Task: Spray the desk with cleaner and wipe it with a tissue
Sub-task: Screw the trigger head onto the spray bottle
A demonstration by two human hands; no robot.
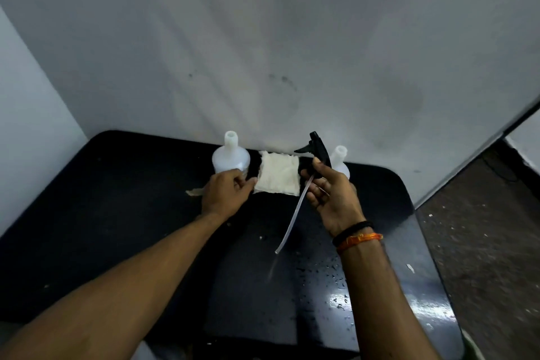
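over a black desk (117,242) already beaded with droplets, the right hand (330,199) grips a detached spray head (317,155), tube dangling, while the left hand (225,193) pinches the tissue (279,174) lying beside an uncapped bottle (230,158); spraying looks begun, wiping not yet done
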